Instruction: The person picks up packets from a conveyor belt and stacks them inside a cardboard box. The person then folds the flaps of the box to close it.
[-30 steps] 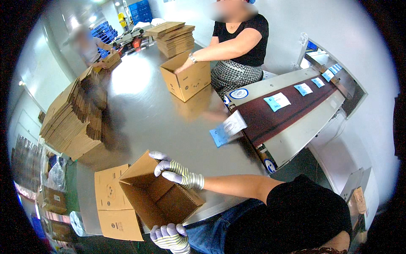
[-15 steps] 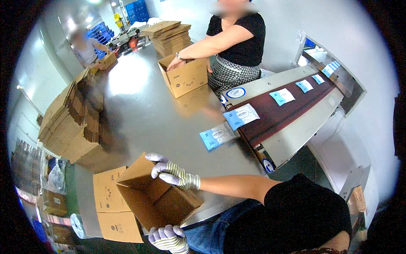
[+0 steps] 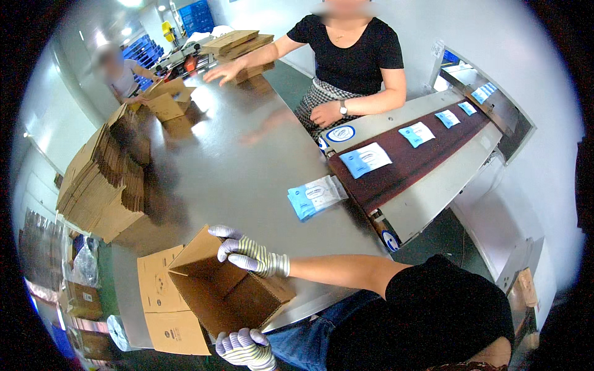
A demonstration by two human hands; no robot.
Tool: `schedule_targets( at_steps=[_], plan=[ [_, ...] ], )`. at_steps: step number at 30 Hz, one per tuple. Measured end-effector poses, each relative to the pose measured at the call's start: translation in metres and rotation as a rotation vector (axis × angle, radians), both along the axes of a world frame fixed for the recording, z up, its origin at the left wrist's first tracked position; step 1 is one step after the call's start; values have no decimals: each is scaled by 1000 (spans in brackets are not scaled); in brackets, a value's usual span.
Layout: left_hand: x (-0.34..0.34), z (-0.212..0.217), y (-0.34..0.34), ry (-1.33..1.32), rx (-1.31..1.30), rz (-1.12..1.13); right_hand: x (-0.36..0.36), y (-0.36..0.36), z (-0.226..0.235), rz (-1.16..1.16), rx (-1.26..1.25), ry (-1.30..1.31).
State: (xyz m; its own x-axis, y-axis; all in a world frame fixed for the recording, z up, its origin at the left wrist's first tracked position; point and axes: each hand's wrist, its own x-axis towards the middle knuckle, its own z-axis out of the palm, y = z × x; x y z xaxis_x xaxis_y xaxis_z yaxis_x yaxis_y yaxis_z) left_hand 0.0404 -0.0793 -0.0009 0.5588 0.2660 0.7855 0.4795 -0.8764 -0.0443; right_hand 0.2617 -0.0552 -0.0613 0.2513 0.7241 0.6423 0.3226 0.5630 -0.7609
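Note:
An open cardboard box (image 3: 226,297) stands tilted at the near end of the metal table, its brown inside bare. My right hand (image 3: 250,255), in a striped glove, has its bent fingers over the box's upper right edge. At the lower edge, my left hand (image 3: 244,347), gloved alike, curls its fingers round the cardboard. Flat printed cardboard (image 3: 162,281) lies against the box's left side. Beyond my right hand, overlapping blue-and-white soft packets (image 3: 315,196) rest on the table beside the conveyor's end.
A dark red conveyor belt (image 3: 408,161) carries several packets. Stacks of flattened cartons (image 3: 102,179) line the table's left edge, with more cartons (image 3: 232,43) at the back. A co-worker (image 3: 352,55) reaches across the table; another person (image 3: 120,74) stands near an open box (image 3: 167,102).
The belt's packets have moved nearer, and another has slid onto the one on the table. The co-worker's box has left their front; an open box now shows farther left. My hands barely moved.

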Motion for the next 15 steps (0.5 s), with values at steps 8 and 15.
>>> schedule_targets(
  at_steps=[8,15],
  plan=[
    [-7,5,1,229,-82,-17,1,-8,4,-55,63,-33],
    [-14,3,-2,386,-126,32,-24,-69,5,-18,-146,62]
  ],
)
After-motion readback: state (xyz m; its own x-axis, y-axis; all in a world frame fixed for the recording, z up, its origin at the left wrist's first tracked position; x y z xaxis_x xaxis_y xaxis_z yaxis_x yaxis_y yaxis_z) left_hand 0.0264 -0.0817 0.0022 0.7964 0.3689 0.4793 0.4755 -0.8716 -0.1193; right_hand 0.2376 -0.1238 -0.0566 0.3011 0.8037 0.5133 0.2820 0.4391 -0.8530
